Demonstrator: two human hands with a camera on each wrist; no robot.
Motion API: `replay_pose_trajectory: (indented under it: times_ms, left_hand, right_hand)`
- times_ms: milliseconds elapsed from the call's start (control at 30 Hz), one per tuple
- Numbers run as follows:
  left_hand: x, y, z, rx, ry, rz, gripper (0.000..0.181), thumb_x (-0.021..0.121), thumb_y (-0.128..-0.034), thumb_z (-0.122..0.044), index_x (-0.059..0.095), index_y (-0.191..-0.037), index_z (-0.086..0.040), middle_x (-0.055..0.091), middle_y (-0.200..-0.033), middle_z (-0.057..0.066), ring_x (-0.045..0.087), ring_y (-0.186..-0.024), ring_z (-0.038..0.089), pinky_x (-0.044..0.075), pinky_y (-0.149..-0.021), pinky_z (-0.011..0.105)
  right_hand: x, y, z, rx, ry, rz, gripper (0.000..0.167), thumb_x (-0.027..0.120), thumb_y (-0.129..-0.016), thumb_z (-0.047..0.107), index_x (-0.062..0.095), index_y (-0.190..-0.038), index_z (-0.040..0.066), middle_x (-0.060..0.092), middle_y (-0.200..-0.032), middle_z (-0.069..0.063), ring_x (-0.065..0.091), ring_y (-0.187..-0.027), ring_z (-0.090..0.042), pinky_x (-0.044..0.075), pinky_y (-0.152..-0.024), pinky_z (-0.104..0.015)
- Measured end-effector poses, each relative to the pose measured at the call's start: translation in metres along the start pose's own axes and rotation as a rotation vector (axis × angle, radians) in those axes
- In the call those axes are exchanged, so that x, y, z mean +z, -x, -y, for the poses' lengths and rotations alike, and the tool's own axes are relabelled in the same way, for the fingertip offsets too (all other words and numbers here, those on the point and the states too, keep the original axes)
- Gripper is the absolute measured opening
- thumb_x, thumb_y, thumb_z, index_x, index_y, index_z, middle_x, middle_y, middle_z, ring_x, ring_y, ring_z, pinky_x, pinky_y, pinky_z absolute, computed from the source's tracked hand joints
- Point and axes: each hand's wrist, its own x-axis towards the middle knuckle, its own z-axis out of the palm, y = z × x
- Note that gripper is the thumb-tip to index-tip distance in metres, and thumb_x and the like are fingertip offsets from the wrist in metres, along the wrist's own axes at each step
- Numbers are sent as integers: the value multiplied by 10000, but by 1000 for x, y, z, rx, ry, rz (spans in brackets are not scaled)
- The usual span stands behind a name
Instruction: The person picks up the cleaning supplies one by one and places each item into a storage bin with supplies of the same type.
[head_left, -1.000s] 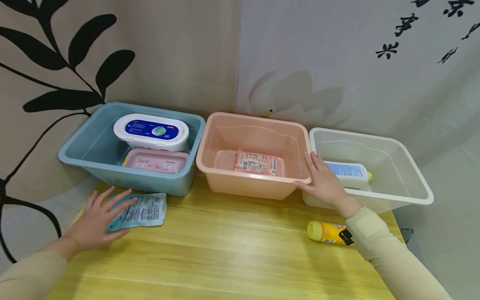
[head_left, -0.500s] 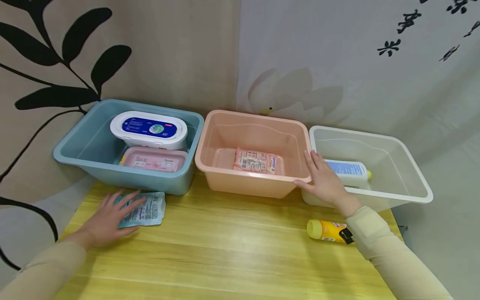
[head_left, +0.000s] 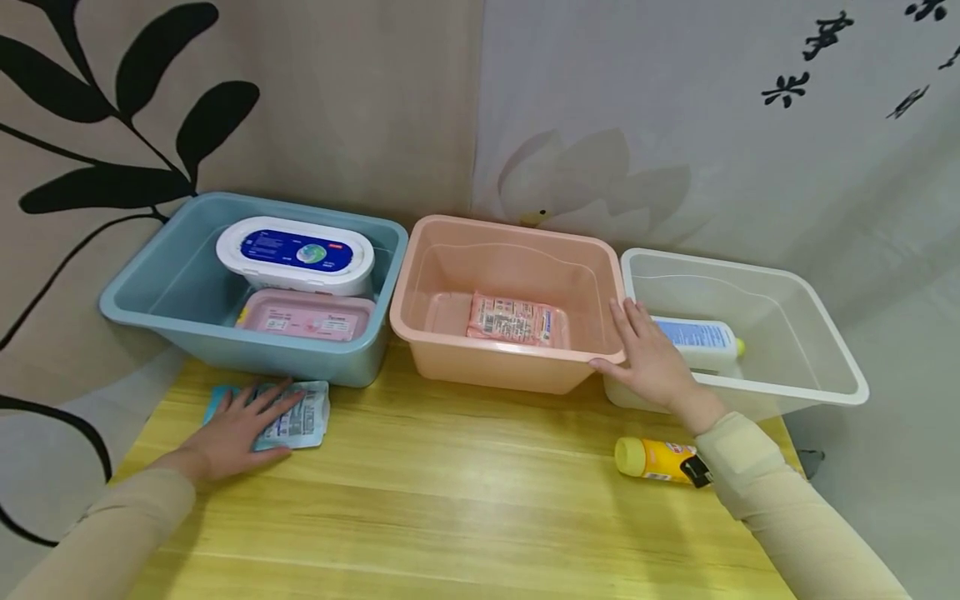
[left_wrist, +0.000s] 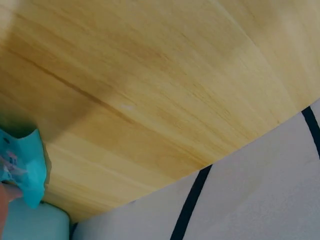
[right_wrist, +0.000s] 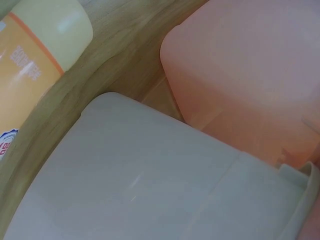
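My left hand point(head_left: 236, 435) lies over a light-blue foil pouch point(head_left: 306, 417) on the table, its fingers spread across the printed face. The hand covers part of the pouch. In the left wrist view a teal end of the pouch point(left_wrist: 30, 162) shows at the left edge. My right hand point(head_left: 654, 367) rests where the peach bin point(head_left: 502, 347) and the white bin point(head_left: 795, 393) meet, fingers extended over the rims. A yellow bottle point(head_left: 654, 459) lies on its side beneath the right forearm, partly hidden by the sleeve.
Behind the pouch stands a blue bin point(head_left: 225, 337) with a white oval tub point(head_left: 296, 254) and a pink pack point(head_left: 307, 317). The peach bin contains a pink packet point(head_left: 512, 321). A white bottle point(head_left: 697, 343) lies in the white bin. A curtain point(head_left: 360, 100) hangs behind.
My left hand has slid right and come down over the pouch, covering more of it. The right hand stays on the bin rims. The head view has shifted slightly.
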Motion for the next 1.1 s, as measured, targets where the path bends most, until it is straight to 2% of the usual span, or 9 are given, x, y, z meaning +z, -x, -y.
replay_pose_trajectory:
  times_ms: [100,267,500,600,833,1100]
  left_hand:
    - [2,-1,-2,7,-25,-23,771,619,-822,-546,274,-1469,-309,313,-1470,126,305,-1268,500,221,-935,758]
    - [9,-6,-10,75,-27,-63,746,650,-795,-548,359,-1431,-289,362,-1384,142,343,-1211,426,266,-927,712]
    - [22,-16,-20,163,-26,-98,786,664,-772,-566,353,-1441,-294,376,-1346,139,389,-1159,348,329,-949,589]
    - [25,-18,-23,184,-36,-113,765,662,-783,-550,356,-1438,-300,391,-1335,140,410,-1141,331,373,-921,575]
    - [22,-20,-30,211,-52,-105,714,634,-828,-508,332,-1447,-319,401,-1336,136,427,-1137,325,394,-905,588]
    - [10,-25,-44,275,-101,-83,690,614,-840,-514,343,-1444,-317,424,-1374,85,445,-1144,316,392,-924,566]
  right_hand:
    - [-1,0,0,-2,7,-5,954,490,-875,608,55,-1505,39,76,-1543,-268,92,-1419,-449,141,-1149,-544]
    - [-3,2,1,-2,19,-12,949,492,-877,602,66,-1502,29,91,-1537,-278,107,-1414,-455,152,-1146,-543]
    - [-2,1,0,0,8,-8,947,488,-876,607,66,-1503,36,79,-1540,-274,87,-1420,-447,137,-1149,-545]
    - [0,0,-1,-5,11,-12,947,486,-875,612,68,-1504,41,83,-1539,-274,88,-1419,-447,144,-1147,-546]
    - [0,0,1,-2,16,-12,937,490,-878,603,75,-1505,42,89,-1540,-271,102,-1417,-449,160,-1141,-552]
    - [-1,2,2,-3,9,-19,941,491,-874,609,85,-1504,40,99,-1540,-270,114,-1415,-449,160,-1139,-554]
